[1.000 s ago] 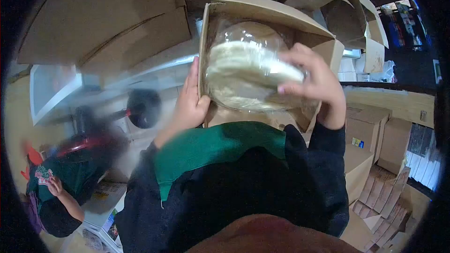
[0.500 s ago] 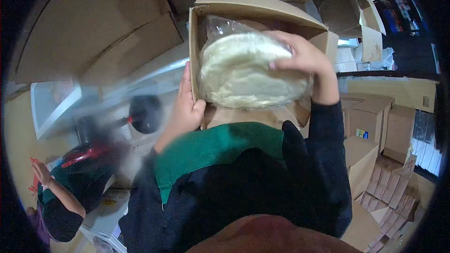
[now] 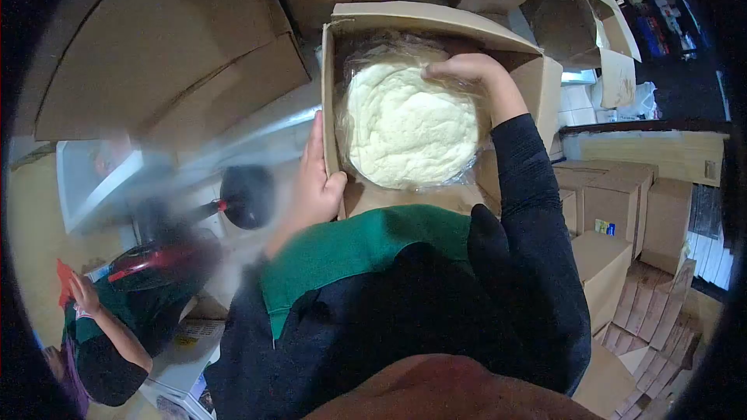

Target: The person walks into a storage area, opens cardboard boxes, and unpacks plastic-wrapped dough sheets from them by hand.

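Observation:
An open cardboard box (image 3: 333, 120) is held against my front, its opening facing me. My left hand (image 3: 317, 187) grips its left wall from outside, fingers stretched up along the cardboard and thumb at the near corner. Inside the box lies a round, pale, dough-like flatbread (image 3: 412, 128) with a wrinkled top, wrapped in a clear plastic bag (image 3: 389, 50). My right hand (image 3: 465, 70) reaches in from the right and is closed at the bag's far right edge. Some of its fingers are hidden by the bag and the hand itself.
Large cardboard boxes (image 3: 171, 39) stand at the far left, with more open cartons (image 3: 576, 27) at the far right. Closed cartons (image 3: 615, 194) are stacked on the right. At lower left, a co-worker's hand (image 3: 84, 294) is beside something red; a black pan (image 3: 247, 196) is nearby.
The wrapped flatbread has gone from tilted to lying flatter in the box, its round top now facing me. My right hand has moved left and turned inward at its edge.

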Demonstrator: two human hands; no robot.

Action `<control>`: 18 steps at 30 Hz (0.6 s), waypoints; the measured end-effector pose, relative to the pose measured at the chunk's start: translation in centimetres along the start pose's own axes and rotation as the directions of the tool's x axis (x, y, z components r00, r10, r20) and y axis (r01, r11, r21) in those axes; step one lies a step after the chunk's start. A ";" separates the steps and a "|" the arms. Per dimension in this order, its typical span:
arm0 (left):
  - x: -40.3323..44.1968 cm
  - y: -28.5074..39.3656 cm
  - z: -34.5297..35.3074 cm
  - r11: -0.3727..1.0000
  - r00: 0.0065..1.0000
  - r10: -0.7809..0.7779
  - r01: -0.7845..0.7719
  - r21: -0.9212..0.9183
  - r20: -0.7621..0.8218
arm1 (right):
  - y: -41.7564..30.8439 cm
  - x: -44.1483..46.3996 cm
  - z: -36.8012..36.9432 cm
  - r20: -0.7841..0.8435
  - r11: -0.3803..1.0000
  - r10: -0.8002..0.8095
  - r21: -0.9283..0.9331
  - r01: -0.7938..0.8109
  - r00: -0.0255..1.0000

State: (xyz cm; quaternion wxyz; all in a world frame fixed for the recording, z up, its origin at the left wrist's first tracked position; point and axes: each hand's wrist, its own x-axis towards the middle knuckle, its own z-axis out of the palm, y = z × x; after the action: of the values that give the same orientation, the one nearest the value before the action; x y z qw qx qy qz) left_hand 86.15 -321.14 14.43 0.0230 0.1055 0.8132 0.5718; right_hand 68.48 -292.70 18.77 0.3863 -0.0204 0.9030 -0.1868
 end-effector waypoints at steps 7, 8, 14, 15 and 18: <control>0.4 0.3 -0.1 1.000 1.000 -0.016 0.016 0.015 0.010 | -0.2 -3.5 -1.6 -0.080 0.993 -0.060 -0.101 0.052 0.995; 0.5 0.2 0.0 1.000 1.000 -0.020 0.020 0.013 0.006 | -0.3 -4.6 -1.7 -0.081 0.966 -0.257 -0.031 0.255 0.963; 0.2 -0.2 0.1 0.999 0.999 0.033 -0.032 0.024 -0.012 | -3.3 -8.5 -1.2 0.002 0.812 -0.554 -0.216 0.542 0.832; 0.2 -0.4 0.1 0.998 0.999 0.044 -0.043 0.047 -0.022 | -3.4 -8.6 -0.9 -0.031 0.797 -0.590 -0.180 0.576 0.807; 0.5 -0.2 0.2 1.000 0.999 0.027 -0.027 0.010 -0.021 | -5.1 -9.1 -0.7 -0.030 0.760 -0.645 -0.131 0.637 0.764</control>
State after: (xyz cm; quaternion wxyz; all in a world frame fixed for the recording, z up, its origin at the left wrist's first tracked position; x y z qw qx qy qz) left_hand 85.70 -320.92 14.20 0.0060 0.1107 0.8147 0.5692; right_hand 73.82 -295.58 27.24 0.2638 -0.3428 0.8643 -0.2567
